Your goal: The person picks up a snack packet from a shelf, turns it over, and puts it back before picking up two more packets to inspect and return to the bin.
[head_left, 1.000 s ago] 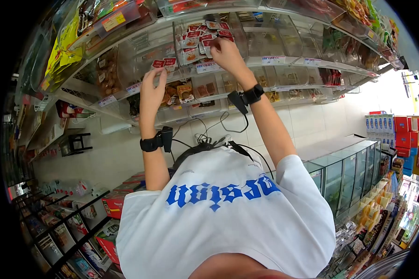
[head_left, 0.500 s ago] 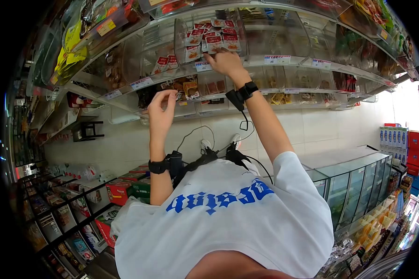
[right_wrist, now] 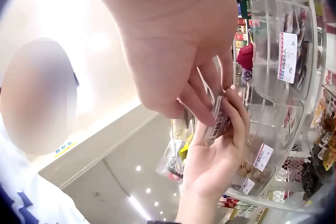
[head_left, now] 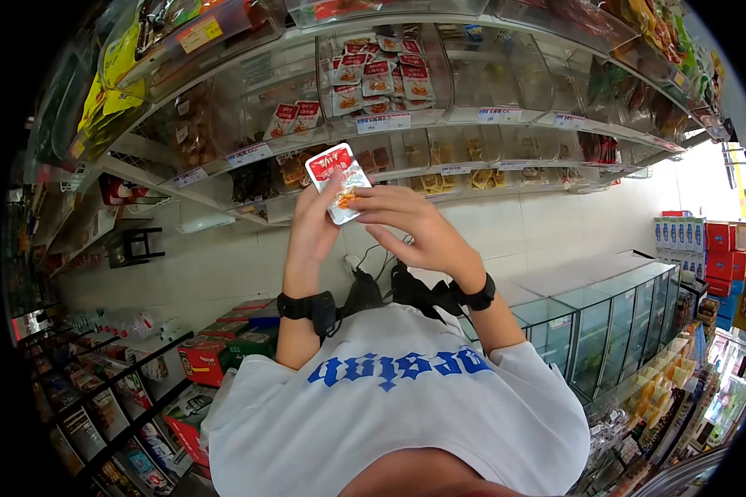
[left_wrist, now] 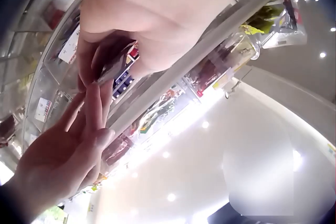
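While left hand (head_left: 312, 228) grips red-white packet (head_left: 351, 176), right hand (head_left: 419, 228) touches it.

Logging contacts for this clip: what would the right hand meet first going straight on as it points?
The red-and-white packet, which the right hand seems to touch; next in line, the left hand that holds it. Exact depth there is unclear.

Shop interior: tiered white shelving (head_left: 439, 118) with clear plastic bins (head_left: 506, 79) of small packaged foods, white printed price labels (head_left: 383, 123), red boxed goods (head_left: 719, 251) stacked far right, black metal display rack (head_left: 133, 364) at lower left.
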`<state>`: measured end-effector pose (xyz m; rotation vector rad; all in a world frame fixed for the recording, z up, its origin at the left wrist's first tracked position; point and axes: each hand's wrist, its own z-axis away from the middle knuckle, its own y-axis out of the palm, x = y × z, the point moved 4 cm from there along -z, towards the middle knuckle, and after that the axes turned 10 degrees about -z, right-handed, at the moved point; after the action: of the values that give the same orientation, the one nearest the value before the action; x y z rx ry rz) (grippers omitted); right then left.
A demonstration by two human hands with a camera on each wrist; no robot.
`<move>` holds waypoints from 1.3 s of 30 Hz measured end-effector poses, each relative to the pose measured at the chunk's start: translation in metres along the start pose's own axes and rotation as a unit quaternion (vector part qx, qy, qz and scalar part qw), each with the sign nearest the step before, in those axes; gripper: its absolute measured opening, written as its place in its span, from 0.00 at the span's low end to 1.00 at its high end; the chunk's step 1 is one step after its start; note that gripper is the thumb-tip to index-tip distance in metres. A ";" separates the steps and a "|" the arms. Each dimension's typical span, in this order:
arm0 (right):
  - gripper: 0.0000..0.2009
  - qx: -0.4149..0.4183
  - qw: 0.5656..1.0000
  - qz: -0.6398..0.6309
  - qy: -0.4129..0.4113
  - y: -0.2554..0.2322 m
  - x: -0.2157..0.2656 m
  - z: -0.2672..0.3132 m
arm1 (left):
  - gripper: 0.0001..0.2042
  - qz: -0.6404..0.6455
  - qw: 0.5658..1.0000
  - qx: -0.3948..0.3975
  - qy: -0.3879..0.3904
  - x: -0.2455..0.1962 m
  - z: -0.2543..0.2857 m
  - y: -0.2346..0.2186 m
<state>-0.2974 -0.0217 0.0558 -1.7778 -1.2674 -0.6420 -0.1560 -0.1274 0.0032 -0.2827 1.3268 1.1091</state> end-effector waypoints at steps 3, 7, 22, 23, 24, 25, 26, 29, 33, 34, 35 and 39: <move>0.13 -0.128 0.986 -0.026 0.104 0.003 0.002 0.002 | 0.13 -0.092 0.995 -0.032 0.037 -0.002 -0.003 -0.008; 0.13 -0.141 0.938 -0.160 0.272 0.015 -0.011 0.005 | 0.11 -0.187 0.981 -0.008 0.054 -0.026 0.012 0.003; 0.09 -0.211 0.899 -0.303 0.235 0.031 0.033 -0.011 | 0.14 -0.244 0.955 0.100 0.136 -0.068 0.062 0.010; 0.09 -0.213 0.898 -0.298 0.244 0.034 0.033 -0.009 | 0.14 -0.235 0.961 0.097 0.108 -0.065 0.064 0.007; 0.09 -0.213 0.901 -0.289 0.246 0.036 0.035 -0.009 | 0.14 -0.225 0.967 0.093 0.077 -0.060 0.066 0.004; 0.09 -0.213 0.903 -0.279 0.246 0.038 0.038 -0.010 | 0.13 -0.233 0.966 0.081 0.081 -0.057 0.067 0.000; 0.09 -0.211 0.907 -0.270 0.246 0.041 0.038 -0.011 | 0.12 -0.243 0.963 0.064 0.095 -0.054 0.067 -0.004; 0.11 -0.259 0.886 -0.290 0.253 0.050 0.024 0.000 | 0.11 -0.260 0.957 0.025 0.124 -0.046 0.072 -0.014; 0.16 -0.289 0.856 -0.355 0.242 0.066 0.018 0.005 | 0.12 -0.330 0.932 -0.016 0.148 -0.039 0.083 -0.020; 0.17 -0.300 0.864 -0.327 0.239 0.066 0.024 0.003 | 0.13 -0.364 0.916 -0.035 0.168 -0.042 0.083 -0.018; 0.17 -0.311 0.873 -0.298 0.231 0.064 0.033 -0.001 | 0.18 -0.476 0.834 -0.096 0.260 -0.055 0.089 -0.012; 0.17 -0.218 0.962 -0.120 0.114 0.064 0.054 -0.018 | 0.26 -0.315 0.908 -0.014 0.277 -0.054 0.095 0.005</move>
<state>-0.2173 -0.0190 0.0857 -1.8362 -1.2572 -1.3104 -0.0920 -0.0821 0.0797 -1.0299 1.5466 0.5024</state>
